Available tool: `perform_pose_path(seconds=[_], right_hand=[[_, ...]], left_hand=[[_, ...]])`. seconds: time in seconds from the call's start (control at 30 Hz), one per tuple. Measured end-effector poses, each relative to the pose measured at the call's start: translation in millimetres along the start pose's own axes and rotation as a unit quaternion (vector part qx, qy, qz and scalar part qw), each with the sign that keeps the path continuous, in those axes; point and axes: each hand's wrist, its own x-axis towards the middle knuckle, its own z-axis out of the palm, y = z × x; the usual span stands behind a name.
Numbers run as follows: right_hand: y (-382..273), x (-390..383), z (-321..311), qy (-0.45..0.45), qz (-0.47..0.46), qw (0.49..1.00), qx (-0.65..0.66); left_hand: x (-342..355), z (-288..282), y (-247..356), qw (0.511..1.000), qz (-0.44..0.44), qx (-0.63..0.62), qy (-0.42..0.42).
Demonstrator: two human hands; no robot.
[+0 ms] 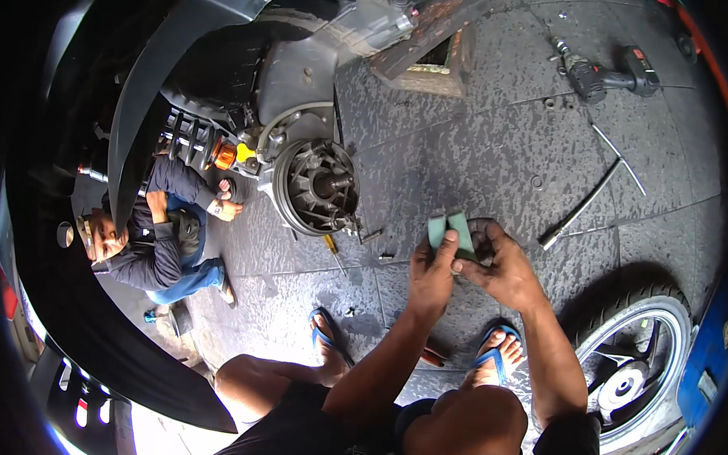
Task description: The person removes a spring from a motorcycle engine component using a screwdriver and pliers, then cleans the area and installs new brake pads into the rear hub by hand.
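Observation:
My left hand [430, 274] grips pale green flat pieces [460, 231], with its thumb pressed on the front. My right hand [503, 264] also closes round them from the right, its fingers curled at their side. The pieces are side by side; I cannot make out exactly what they are. Beyond my hands, to the upper left, is an exposed wheel hub [317, 186] on a motorbike, beside a black coil spring shock with an orange collar [226, 154]. A yellow-handled screwdriver [331, 246] lies below the hub.
Another person [171, 253] crouches at left behind black bodywork [120, 331]. A cordless drill [590, 79], T-handle wrench [581, 203] and small rings [536, 182] lie on the tiled floor [479, 151]. A detached wheel [623, 381] is at lower right, a wooden block [421, 81] at top.

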Motion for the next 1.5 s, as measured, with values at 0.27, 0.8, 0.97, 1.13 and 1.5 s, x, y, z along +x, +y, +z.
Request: perform_pose_path(seconds=[0.27,0.8,0.97,1.13,1.5], right_hand=[[-21.2,29.6,-13.5,-0.069,-0.055,0.969,0.23],[-63.9,28.1,-3.1,-0.018,-0.103,0.968,0.228],[-73.8,33.1,8.6,0.004,-0.06,0.982,0.179],[-88.1,41.3,35.0,0.013,-0.086,0.98,0.182],[-128.0,99.4,101.0,0.035,-0.095,0.98,0.173]], left_hand=[[-0.7,-24.1,61.3,0.975,-0.021,-0.196,-0.106],[-7.7,-15.4,84.0,0.945,-0.039,-0.292,-0.143],[-14.3,-24.0,100.0,0.951,-0.019,-0.271,-0.145],[-25.2,-24.2,119.6,0.982,0.057,-0.173,-0.051],[10.7,-55.0,181.5,0.989,0.132,-0.004,0.063]])
